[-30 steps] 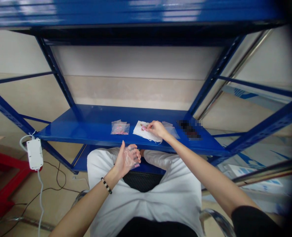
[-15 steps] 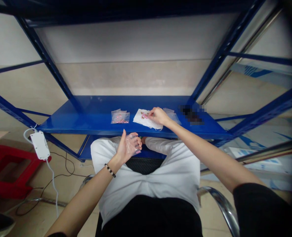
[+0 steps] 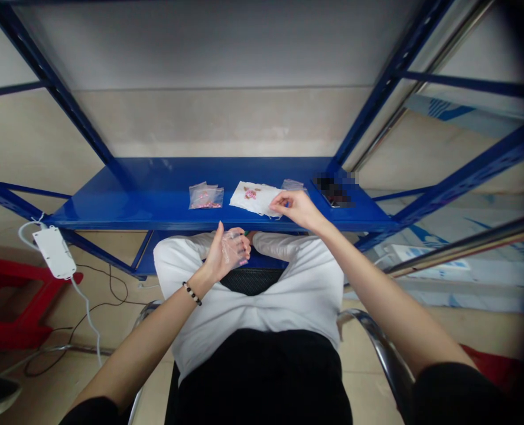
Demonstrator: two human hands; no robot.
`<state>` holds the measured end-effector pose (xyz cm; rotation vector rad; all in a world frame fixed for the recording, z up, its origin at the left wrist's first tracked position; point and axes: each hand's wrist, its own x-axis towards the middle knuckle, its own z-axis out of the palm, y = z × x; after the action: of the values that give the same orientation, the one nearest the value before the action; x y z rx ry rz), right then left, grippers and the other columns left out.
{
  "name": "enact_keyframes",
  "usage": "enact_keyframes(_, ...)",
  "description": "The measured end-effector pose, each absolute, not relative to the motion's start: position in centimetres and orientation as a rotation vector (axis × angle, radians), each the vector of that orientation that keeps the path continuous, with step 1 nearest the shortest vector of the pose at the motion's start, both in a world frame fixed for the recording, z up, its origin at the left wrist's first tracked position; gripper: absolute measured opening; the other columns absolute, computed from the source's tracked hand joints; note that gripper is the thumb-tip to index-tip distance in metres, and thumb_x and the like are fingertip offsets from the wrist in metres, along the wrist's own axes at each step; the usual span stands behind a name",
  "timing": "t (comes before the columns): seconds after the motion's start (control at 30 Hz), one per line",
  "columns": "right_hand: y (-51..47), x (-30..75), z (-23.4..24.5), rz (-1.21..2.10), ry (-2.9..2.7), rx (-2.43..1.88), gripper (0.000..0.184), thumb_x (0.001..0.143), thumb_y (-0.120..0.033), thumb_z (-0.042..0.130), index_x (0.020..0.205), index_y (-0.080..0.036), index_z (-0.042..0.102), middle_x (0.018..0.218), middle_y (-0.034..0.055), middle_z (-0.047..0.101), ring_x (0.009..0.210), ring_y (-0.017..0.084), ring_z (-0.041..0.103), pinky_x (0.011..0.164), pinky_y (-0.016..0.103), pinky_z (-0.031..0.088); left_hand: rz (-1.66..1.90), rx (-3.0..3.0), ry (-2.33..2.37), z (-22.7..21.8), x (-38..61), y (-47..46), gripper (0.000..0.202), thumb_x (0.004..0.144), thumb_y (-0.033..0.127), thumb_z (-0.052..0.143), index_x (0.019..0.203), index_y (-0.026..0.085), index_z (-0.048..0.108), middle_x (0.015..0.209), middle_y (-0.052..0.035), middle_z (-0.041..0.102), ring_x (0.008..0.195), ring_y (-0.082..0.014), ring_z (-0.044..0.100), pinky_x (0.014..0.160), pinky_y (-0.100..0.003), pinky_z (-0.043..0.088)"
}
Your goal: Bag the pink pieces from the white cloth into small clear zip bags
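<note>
My left hand point(image 3: 217, 260) is held palm up over my lap, thumb raised. A small clear plastic bag point(image 3: 232, 248) lies in its half-curled fingers, with a bit of pink near the bottom. My right hand point(image 3: 300, 209) is over the right end of a white cloth or paper sheet point(image 3: 265, 201), thumb and index finger pinched together. Whatever they may hold is too small to see. On the sheet's left half is a little heap of pink pieces point(image 3: 250, 194) with brown ones beside it. Another clear bag point(image 3: 290, 185) is partly hidden behind my right hand.
Small zip bags with pink beads point(image 3: 206, 198) lie left of the sheet on the blue shelf point(image 3: 155, 189). A dark, partly blurred phone-like object point(image 3: 330, 192) lies to the right. A white power strip point(image 3: 54, 252) hangs at the shelf's left corner. Blue uprights frame both sides.
My right hand has drawn back to the right from the pink heap, its fingers still pinched. My left hand keeps the bag in much the same place. The whole view has shifted slightly.
</note>
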<state>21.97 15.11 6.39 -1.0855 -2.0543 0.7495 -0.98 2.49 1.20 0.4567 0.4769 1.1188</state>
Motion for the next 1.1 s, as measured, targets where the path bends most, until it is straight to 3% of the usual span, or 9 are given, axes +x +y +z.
enact_keyframes(0.23,6.4,20.0,4.2,1.315,-1.71,-0.993,0.031,0.075,-0.045,0.075,0.084,-0.016,0.071,0.083,0.0064,0.071,0.074,0.018,0.063,0.071,0.031,0.049,1.026,0.54,0.539,0.5,0.0,1.8,0.06,0.09,0.069,0.036,0.097,0.016,0.061,0.073,-0.0076,0.063,0.064,-0.0199,0.062,0.06,-0.031,0.051)
enact_keyframes(0.43,3.9,18.7,2.7,1.693,-1.541,-0.828,0.025,0.079,-0.041,0.073,0.085,-0.017,0.068,0.076,0.003,0.069,0.069,0.016,0.063,0.073,0.032,0.051,0.94,0.652,0.523,-1.0,0.6,1.8,0.056,0.091,0.067,0.035,0.099,0.017,0.059,0.074,-0.0075,0.065,0.064,-0.0196,0.064,0.06,-0.029,0.05)
enact_keyframes(0.6,5.3,19.0,2.2,1.568,-1.489,-0.925,0.027,0.074,-0.041,0.077,0.083,-0.017,0.07,0.083,0.0033,0.069,0.075,0.015,0.062,0.074,0.029,0.048,0.85,0.72,0.513,-1.3,1.3,1.7,0.058,0.092,0.067,0.032,0.097,0.015,0.059,0.072,-0.0082,0.065,0.062,-0.0192,0.063,0.059,-0.028,0.048)
enact_keyframes(0.8,4.4,18.9,1.9,1.256,-1.808,-1.008,0.026,0.079,-0.044,0.072,0.083,-0.018,0.072,0.072,0.0019,0.065,0.063,0.013,0.053,0.06,0.027,0.04,0.699,0.725,0.471,-1.2,1.8,1.2,0.069,0.089,0.072,0.03,0.092,0.011,0.063,0.074,-0.0122,0.064,0.064,-0.0201,0.062,0.062,-0.03,0.048)
enact_keyframes(1.1,4.3,19.3,2.3,1.118,-2.051,-0.913,0.015,0.081,-0.033,0.07,0.08,-0.019,0.073,0.077,0.0024,0.062,0.07,0.015,0.053,0.066,0.027,0.042,0.643,0.741,0.491,-0.9,1.7,1.2,0.068,0.09,0.071,0.028,0.088,0.013,0.062,0.072,-0.0116,0.064,0.064,-0.02,0.062,0.063,-0.029,0.047)
